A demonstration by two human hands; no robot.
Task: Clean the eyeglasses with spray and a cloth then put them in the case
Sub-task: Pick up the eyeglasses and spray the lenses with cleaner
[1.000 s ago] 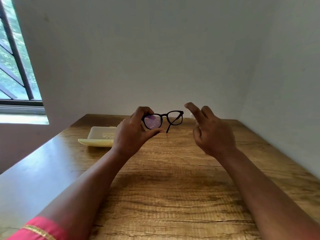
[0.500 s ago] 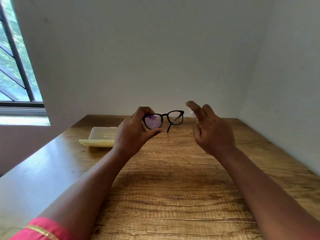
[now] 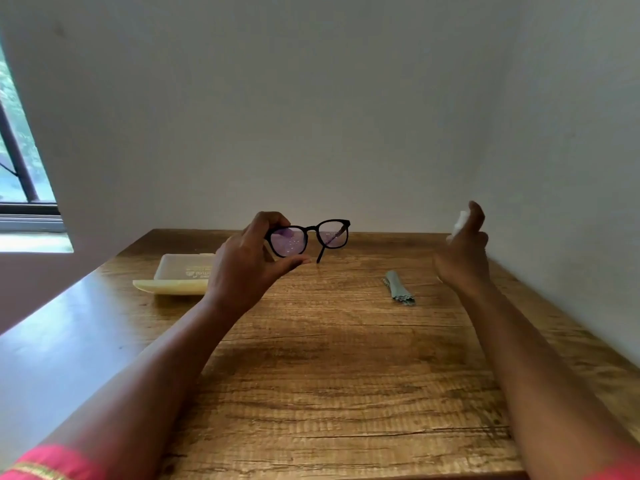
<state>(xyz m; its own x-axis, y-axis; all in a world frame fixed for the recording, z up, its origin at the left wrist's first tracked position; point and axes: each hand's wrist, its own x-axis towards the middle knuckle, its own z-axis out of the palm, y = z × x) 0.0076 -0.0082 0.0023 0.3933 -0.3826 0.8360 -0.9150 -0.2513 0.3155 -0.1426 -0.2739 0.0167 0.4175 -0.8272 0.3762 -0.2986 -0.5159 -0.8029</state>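
Note:
Black-framed eyeglasses (image 3: 327,233) hang above the far part of the wooden table (image 3: 329,368), with droplets on both lenses. My left hand (image 3: 247,263) pinches the left lens rim between thumb and fingers. Off to the right, my right hand (image 3: 464,252) grips a small white spray bottle (image 3: 460,221), mostly hidden by the hand. A folded grey-green cloth (image 3: 398,287) lies on the table between the two hands. The pale yellow case (image 3: 180,275) sits open behind my left hand, partly hidden by it.
White walls close off the table at the back and along the right side. A window (image 3: 20,174) is at the far left, above the table's glossy left edge.
My right hand has swung away from the glasses to the right, uncovering the cloth on the table. The left hand still holds the glasses in about the same place.

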